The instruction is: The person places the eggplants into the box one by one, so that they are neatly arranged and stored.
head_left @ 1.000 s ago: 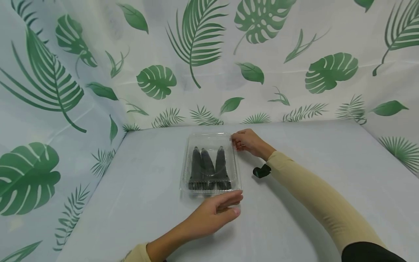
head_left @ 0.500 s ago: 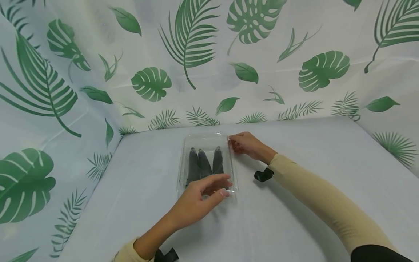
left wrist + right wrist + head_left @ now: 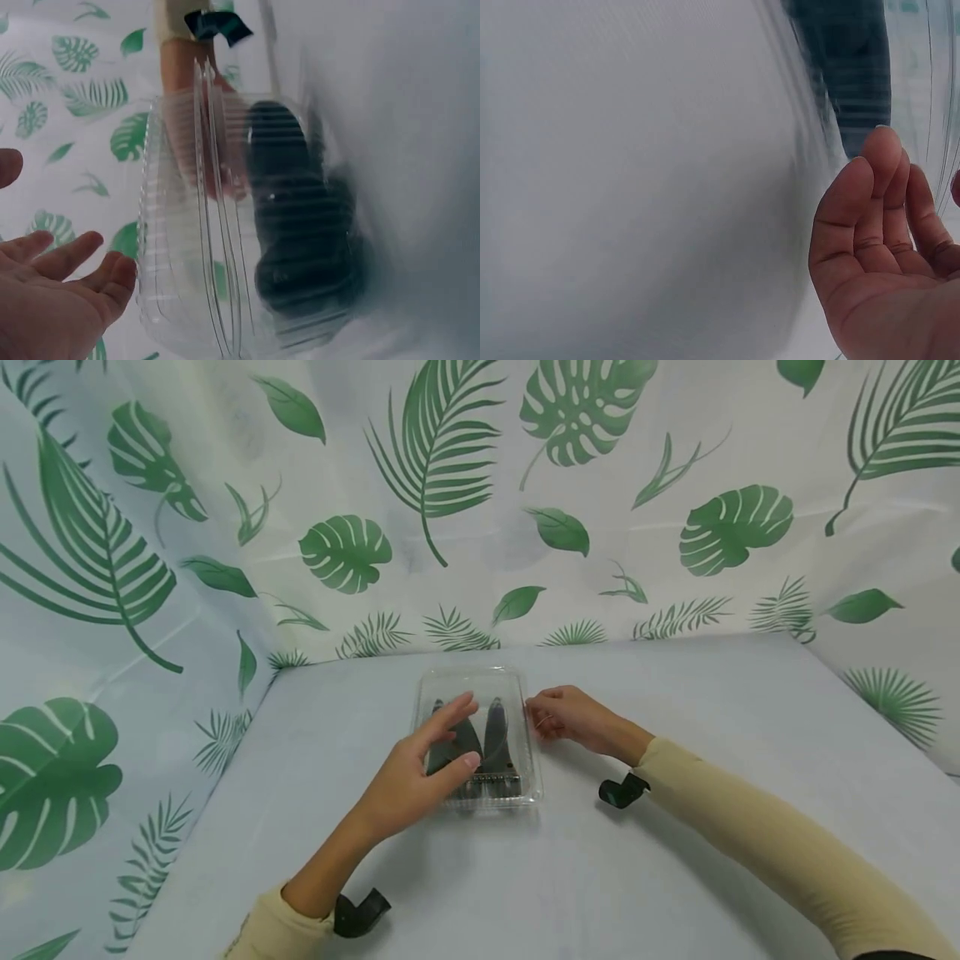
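Observation:
A clear plastic clamshell box [image 3: 472,680] lies on the table with its lid down. Several dark, tapered long things [image 3: 495,735] are inside it; their kind is hard to make out through the plastic. My left hand [image 3: 405,781] hovers over the box's left side with fingers extended and thumb apart, partly hiding the contents. At the right edge of the box is my right hand [image 3: 573,724], its fingers loosely bent against or close to the side wall. The left wrist view shows the box's two rims [image 3: 214,225] lying close together.
A white-covered table [image 3: 637,860] spreads around the box. Behind and to the left hangs a white cloth [image 3: 465,577] printed with green leaves. Dark wrist straps [image 3: 362,913] stick out below both wrists.
My left hand has gone from the box's front edge up and left to over the box. My right hand has slid along the right edge toward me.

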Tool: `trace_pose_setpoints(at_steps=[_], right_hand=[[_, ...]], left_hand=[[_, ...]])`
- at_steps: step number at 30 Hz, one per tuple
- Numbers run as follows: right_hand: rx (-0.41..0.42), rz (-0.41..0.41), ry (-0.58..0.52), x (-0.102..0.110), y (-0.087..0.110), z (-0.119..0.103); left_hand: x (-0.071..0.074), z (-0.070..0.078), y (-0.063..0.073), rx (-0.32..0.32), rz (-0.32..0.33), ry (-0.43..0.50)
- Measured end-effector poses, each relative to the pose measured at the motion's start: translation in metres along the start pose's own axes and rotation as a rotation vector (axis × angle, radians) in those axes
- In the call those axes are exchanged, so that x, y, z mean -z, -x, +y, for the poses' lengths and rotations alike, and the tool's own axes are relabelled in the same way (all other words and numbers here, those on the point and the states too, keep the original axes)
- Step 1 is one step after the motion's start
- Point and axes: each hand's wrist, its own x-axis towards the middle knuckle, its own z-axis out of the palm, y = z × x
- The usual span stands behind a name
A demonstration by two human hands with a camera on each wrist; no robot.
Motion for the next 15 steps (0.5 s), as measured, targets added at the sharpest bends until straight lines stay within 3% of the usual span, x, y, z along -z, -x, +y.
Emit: trace_pose_setpoints(at_steps=[5,10,15], right_hand=[[0.008,-0.043,-0.025,-0.006,0.013,0.004],[-0.003,-0.069,-0.054,-0.012,0.029,0.005],[-0.012,-0.099,-0.06,-0.016,0.041,0.007]], left_hand=[[0.009,-0.01,0.001,0.047,0.013,-0.025],[0.018,-0.021,0.001,0.133,0.036,-0.142],[0.03,-0.035,-0.003,0.22,-0.025,-0.242]])
